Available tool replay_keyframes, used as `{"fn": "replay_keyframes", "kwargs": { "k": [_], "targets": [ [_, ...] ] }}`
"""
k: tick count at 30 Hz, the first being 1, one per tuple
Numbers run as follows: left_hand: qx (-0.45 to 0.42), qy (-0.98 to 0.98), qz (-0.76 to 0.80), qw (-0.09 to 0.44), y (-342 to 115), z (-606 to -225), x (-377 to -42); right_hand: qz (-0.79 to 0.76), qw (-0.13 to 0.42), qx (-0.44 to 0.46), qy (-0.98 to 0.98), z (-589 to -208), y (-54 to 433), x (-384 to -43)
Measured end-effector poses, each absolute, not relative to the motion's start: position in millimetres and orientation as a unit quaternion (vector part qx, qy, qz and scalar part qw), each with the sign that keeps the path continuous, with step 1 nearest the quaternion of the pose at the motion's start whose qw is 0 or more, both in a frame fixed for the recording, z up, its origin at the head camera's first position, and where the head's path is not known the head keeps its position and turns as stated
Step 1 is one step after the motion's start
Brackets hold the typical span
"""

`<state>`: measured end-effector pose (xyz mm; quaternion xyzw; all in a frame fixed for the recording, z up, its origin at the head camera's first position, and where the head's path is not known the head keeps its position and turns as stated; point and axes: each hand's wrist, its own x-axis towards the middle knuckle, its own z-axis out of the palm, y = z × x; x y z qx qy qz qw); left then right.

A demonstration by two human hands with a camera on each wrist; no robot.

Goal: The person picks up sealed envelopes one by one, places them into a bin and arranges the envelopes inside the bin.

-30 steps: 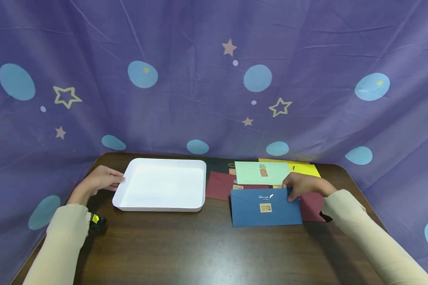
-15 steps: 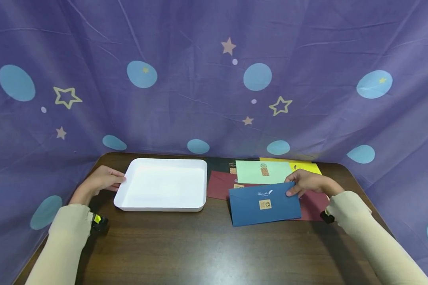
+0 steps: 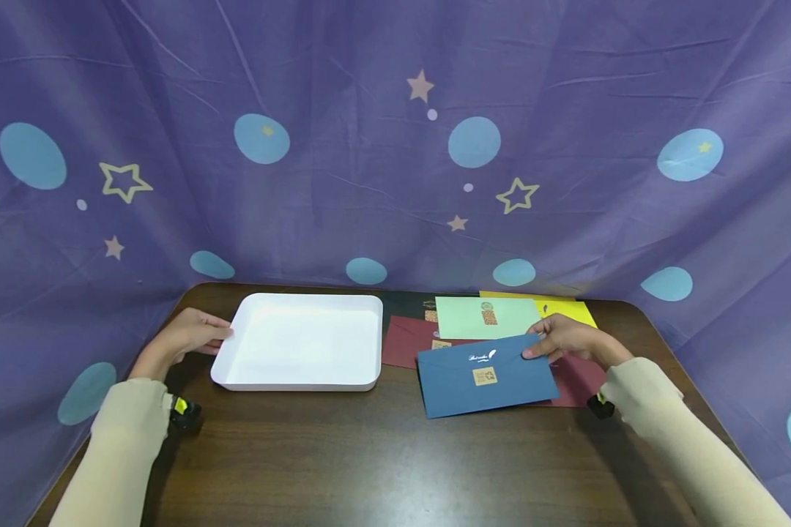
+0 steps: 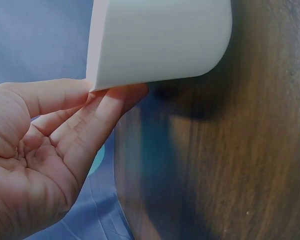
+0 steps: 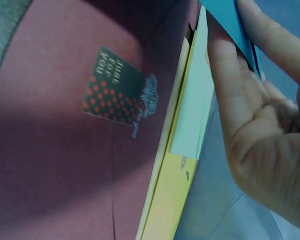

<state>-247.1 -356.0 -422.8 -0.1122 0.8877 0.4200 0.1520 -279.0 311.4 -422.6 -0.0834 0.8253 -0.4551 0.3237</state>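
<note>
My left hand (image 3: 192, 334) pinches the left rim of a white rectangular tray (image 3: 306, 340). In the left wrist view the thumb lies at the rim of the tray (image 4: 162, 42), with fingers under it. My right hand (image 3: 570, 340) pinches the upper right corner of a blue envelope (image 3: 458, 395) between thumb and fingers. The blue envelope is tilted, its right end higher, and overlaps other envelopes. Behind it lie a light green envelope (image 3: 468, 318), a yellow one (image 3: 576, 313) and a dark red envelope (image 3: 405, 340). Another dark red envelope (image 5: 55, 165) fills much of the right wrist view.
A dark green envelope (image 3: 405, 302) lies at the back, partly covered. All of this rests on a brown wooden table (image 3: 343, 454) with rounded corners. A purple curtain (image 3: 343, 132) with stars and blue ovals hangs right behind the table.
My right hand has lifted the blue envelope's right side, tilting it, and the envelope has shifted slightly left. The left hand and tray stay in place.
</note>
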Motion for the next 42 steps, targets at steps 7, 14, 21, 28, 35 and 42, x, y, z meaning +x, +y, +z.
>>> {"fn": "replay_keyframes", "kwargs": {
  "k": [7, 14, 21, 28, 35, 42],
  "targets": [
    [-0.122, 0.892, 0.408, 0.151, -357, -423, -249, -0.455, 0.316, -0.039, 0.832, -425, 309, -278],
    [-0.127, 0.892, 0.406, 0.150, -357, -423, -250, -0.476, 0.337, -0.029, 0.812, -420, 311, -280],
    [-0.129, 0.893, 0.405, 0.149, -358, -424, -252, -0.498, 0.364, -0.024, 0.787, -412, 313, -281],
    [-0.119, 0.893, 0.407, 0.148, -360, -428, -251, -0.508, 0.366, -0.046, 0.778, -411, 313, -281],
    [-0.112, 0.891, 0.412, 0.152, -359, -428, -248, -0.519, 0.342, -0.066, 0.781, -410, 314, -280],
    [-0.110, 0.888, 0.420, 0.152, -360, -427, -248, -0.540, 0.326, -0.065, 0.773, -404, 311, -279]
  ]
}}
